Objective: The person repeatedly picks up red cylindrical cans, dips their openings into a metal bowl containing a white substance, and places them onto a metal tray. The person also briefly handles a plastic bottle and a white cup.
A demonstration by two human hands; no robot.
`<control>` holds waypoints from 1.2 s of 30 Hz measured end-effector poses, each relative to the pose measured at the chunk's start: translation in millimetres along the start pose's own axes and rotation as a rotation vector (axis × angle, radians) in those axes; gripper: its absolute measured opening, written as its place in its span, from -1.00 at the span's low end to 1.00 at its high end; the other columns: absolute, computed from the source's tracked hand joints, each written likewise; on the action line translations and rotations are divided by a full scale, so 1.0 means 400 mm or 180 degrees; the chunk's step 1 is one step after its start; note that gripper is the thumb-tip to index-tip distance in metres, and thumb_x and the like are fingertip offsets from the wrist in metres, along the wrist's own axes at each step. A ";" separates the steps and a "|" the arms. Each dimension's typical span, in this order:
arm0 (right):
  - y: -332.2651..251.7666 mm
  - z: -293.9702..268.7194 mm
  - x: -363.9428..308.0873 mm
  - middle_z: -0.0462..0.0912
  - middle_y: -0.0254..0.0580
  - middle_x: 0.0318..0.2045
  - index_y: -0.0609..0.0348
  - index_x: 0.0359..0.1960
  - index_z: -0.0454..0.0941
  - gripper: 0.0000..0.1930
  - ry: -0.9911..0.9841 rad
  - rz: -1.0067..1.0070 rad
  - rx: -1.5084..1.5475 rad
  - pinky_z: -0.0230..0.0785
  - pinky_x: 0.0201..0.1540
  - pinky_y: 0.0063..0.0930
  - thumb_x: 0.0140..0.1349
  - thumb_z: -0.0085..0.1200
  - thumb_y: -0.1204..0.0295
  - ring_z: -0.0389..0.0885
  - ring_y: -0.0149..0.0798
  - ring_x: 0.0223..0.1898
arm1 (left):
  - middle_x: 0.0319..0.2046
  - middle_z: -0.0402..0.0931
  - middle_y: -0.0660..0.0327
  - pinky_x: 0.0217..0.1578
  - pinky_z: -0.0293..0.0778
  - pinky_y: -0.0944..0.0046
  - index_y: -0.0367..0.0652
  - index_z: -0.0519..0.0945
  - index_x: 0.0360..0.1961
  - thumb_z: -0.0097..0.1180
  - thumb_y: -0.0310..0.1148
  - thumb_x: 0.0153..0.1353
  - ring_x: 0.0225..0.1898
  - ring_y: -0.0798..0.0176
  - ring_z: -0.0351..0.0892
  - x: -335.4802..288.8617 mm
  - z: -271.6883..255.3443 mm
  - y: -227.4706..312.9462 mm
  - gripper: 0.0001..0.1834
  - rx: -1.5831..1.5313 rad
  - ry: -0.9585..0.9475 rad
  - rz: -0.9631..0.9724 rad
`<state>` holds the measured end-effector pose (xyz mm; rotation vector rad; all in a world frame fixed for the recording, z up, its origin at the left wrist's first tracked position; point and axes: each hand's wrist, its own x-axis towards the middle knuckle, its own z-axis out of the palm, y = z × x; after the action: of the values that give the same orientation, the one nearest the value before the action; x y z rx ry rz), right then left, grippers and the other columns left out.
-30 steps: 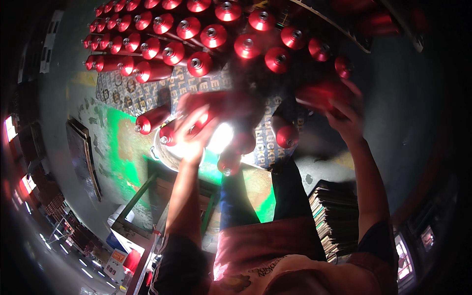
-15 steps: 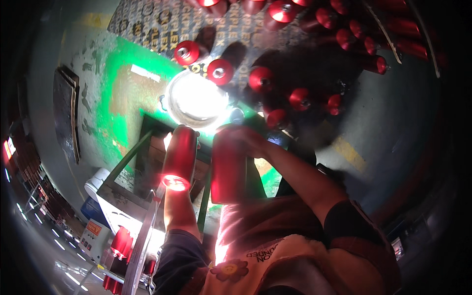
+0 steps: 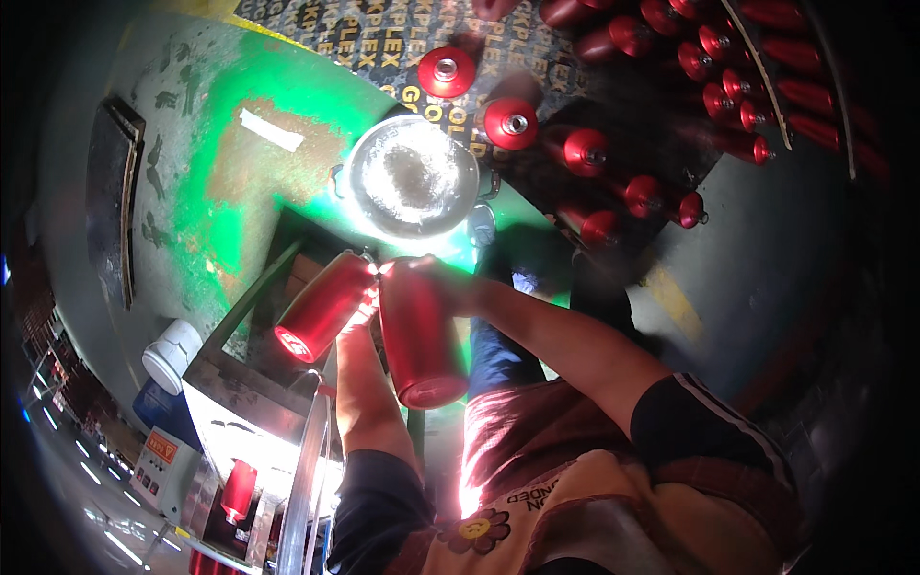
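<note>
My left hand (image 3: 360, 309) is closed around a red metal bottle (image 3: 321, 311), partly hidden behind it. That bottle is tilted, its base toward the lower left and its neck end up by the pot. A second red bottle (image 3: 417, 340) is in my right hand (image 3: 448, 286), gripped near its upper end, base toward me. The two neck ends come close together; whether they touch I cannot tell. Just beyond them, a brightly lit round metal pot (image 3: 356, 201) with side handles stands on the floor.
Several red bottles (image 3: 510, 124) stand on a dark printed board (image 3: 369, 38) beyond the pot, more toward the far right. A metal frame (image 3: 244, 297) is by my left arm. At left are a white bucket (image 3: 172, 353) and a control box (image 3: 165, 468) with an orange label.
The left bottle has swung its base outward to the left, and the two neck ends have come closer together. My view has shifted, with the pot now lower glare and farther right.
</note>
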<state>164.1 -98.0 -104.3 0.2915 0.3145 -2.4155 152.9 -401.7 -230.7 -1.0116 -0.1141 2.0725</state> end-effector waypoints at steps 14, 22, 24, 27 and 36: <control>-0.619 -0.055 -0.855 0.53 -0.05 0.12 0.08 0.25 0.39 -0.45 0.3027 -0.3178 -0.1718 0.30 0.29 -0.20 0.21 0.02 0.23 0.49 -0.08 0.16 | 0.15 0.42 -0.18 0.03 0.50 -0.10 -0.23 0.26 0.36 0.00 0.10 0.28 0.02 -0.19 0.50 0.282 0.555 -0.412 -0.22 0.2069 -0.1076 0.1054; -0.723 -0.293 -1.053 0.40 -0.23 0.22 -0.26 -0.03 0.72 -0.54 0.4539 -0.3332 -0.5756 0.28 0.26 -0.33 -0.05 0.41 0.41 0.39 -0.15 0.19 | 0.14 0.52 0.15 0.22 0.33 0.21 -0.14 0.67 0.04 0.43 -0.61 -0.09 0.12 0.22 0.47 0.748 0.797 -0.945 -0.44 0.6478 -0.1882 0.3495; -0.714 -0.409 -1.057 0.35 -0.26 0.26 -0.34 -0.10 0.75 -0.56 0.4467 -0.3098 -0.5687 0.30 0.24 -0.30 -0.09 0.41 0.40 0.33 -0.10 0.22 | 0.20 0.45 0.19 0.19 0.30 0.16 0.09 0.74 -0.05 0.49 -0.49 -0.14 0.17 0.09 0.38 0.835 0.745 -1.032 -0.48 0.7316 -0.1876 0.3610; -0.694 -0.528 -1.065 0.30 -0.23 0.29 -0.39 -0.11 0.75 -0.55 0.4537 -0.2606 -0.5920 0.30 0.24 -0.24 -0.13 0.42 0.40 0.27 -0.03 0.24 | 0.18 0.45 0.23 0.16 0.32 0.09 0.16 0.76 -0.11 0.51 -0.40 -0.17 0.15 0.02 0.37 0.955 0.659 -1.078 -0.52 0.7910 -0.2005 0.3842; -0.739 -0.494 -1.195 0.24 -0.04 0.35 -0.43 -0.03 0.71 -0.51 0.4653 -0.2701 -0.5922 0.13 0.32 -0.09 -0.10 0.42 0.34 0.18 0.08 0.33 | 0.30 0.31 0.10 0.25 0.30 0.02 0.16 0.80 -0.24 0.41 -0.47 -0.19 0.25 -0.13 0.30 0.937 0.664 -1.172 -0.60 0.8248 -0.1943 0.3800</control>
<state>353.3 466.9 -109.3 0.9662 3.2528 -0.8837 130.7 240.7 -97.8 1.4092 2.4229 1.1514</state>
